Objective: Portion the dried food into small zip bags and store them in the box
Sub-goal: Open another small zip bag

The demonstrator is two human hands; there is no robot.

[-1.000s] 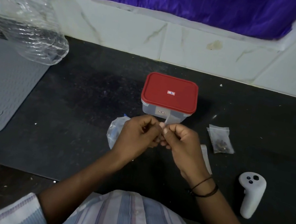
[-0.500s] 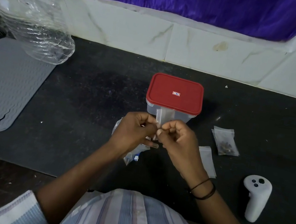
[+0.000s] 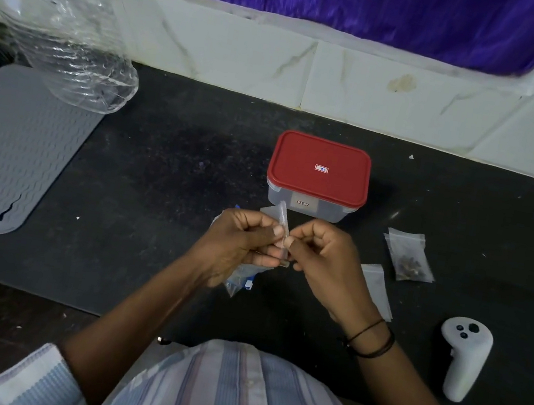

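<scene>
**One bag filled, more to go**

Over the desk's (image 3: 161,158) middle, the left hand (image 3: 238,243) and right hand (image 3: 325,263) pinch a small zip bag (image 3: 283,220). The box (image 3: 318,175) behind is shut. Toward the right edge lies one filled bag (image 3: 409,258), not stored yet.

Left hand (image 3: 242,240) and right hand (image 3: 326,258) close together, fingers (image 3: 277,231) curled (pinching).

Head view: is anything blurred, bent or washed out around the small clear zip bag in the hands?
Head view: the small clear zip bag reads sharp between left hand and right hand; the crinkled clear plastic bottle is smeared with glare; wide-angle bends the white tile wall; dim light, soft shadow beside the red-lidded plastic box.
</scene>
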